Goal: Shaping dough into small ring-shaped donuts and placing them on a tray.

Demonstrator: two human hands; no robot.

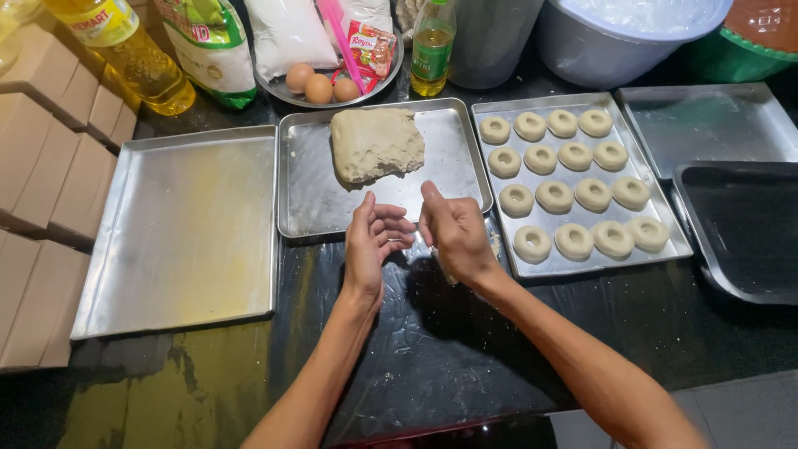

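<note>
My left hand (374, 241) and my right hand (455, 233) are close together over the black counter (432, 349), just in front of the middle metal tray (307, 199). The left palm faces right with its fingers apart and slightly curled. My right hand shows its back, fingers curled in; what is inside it is hidden. A thick slab of pale dough (376, 143) lies at the far side of that tray. To the right, another tray (598, 264) carries several ring-shaped dough pieces (554, 196) in rows.
A large bare metal tray (191, 224) lies on the left beside stacked cardboard boxes (50, 150). Two more trays (715, 125) (748, 224) sit at the right. Behind stand oil bottles (137, 58) (432, 50), flour bags (212, 46), eggs (318, 87) and a bucket (615, 41).
</note>
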